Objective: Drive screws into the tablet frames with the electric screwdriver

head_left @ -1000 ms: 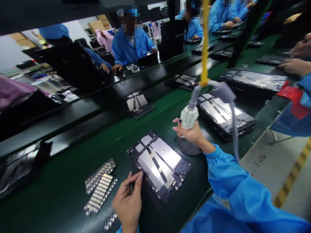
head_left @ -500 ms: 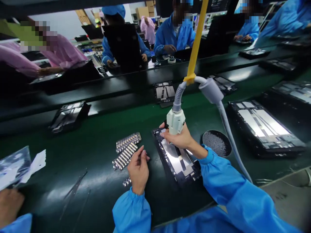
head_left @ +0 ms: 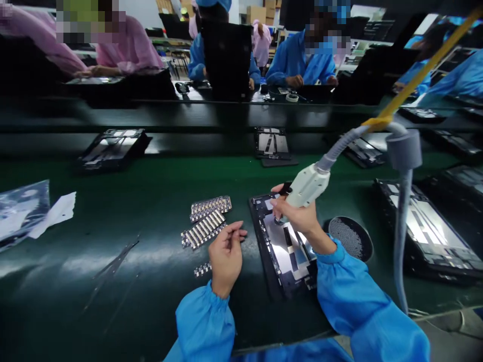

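My right hand [head_left: 298, 216] is wrapped round a pale electric screwdriver [head_left: 307, 186] hung on a grey hose and yellow cord. The tool leans to the right, its tip down on the open tablet chassis [head_left: 285, 251] lying in front of me. My left hand [head_left: 225, 254] rests on the green belt just left of the chassis, fingers pinched together on something I cannot make out. Strips of small metal parts [head_left: 206, 226] lie just beyond that hand.
A round black dish of screws [head_left: 350, 239] sits right of the chassis. More chassis lie on the belt at right [head_left: 430, 231] and far left [head_left: 113, 146]. A plastic bag and paper [head_left: 33, 211] lie at left. Other people work across the line.
The view has swung left. My right hand carried the screwdriver from the screw dish onto the chassis and tilted it. My left hand stayed beside the chassis, pinched.
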The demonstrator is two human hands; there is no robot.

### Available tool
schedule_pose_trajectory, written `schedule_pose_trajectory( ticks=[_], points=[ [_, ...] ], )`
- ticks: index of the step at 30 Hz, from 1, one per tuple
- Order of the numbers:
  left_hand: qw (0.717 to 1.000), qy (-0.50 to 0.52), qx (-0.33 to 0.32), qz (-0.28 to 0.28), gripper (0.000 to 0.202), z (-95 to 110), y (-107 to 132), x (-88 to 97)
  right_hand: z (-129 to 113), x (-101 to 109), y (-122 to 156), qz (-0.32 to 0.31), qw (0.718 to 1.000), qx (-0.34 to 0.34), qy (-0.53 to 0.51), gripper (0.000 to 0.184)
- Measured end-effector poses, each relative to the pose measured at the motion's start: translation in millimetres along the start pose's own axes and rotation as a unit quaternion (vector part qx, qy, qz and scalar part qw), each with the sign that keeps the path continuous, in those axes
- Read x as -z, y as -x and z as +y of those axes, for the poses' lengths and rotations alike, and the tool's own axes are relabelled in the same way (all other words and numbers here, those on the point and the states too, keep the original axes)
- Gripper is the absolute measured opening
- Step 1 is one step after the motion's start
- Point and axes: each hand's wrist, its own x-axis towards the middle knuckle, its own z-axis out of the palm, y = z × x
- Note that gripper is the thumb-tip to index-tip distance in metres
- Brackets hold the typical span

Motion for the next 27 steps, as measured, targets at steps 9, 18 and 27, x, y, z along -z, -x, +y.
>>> schedule_pose_trajectory(
  ticks=[9,18,27],
  points=[
    [0.999,0.001,-0.026,-0.027,0.023,-6,1,-3.4,9,-32,-10,-0.022,0.999,-0.01,-0.021,0.024],
    [0.998,-0.02,-0.042,-0.036,0.027,-8,2,-2.5,8,-34,-9,-0.028,0.999,-0.02,-0.017,0.024],
    [0.971,-0.112,-0.208,-0.04,0.027,6,11,-3.3,12,-37,0,-0.061,0.998,-0.023,0.012,0.021]
  ],
)
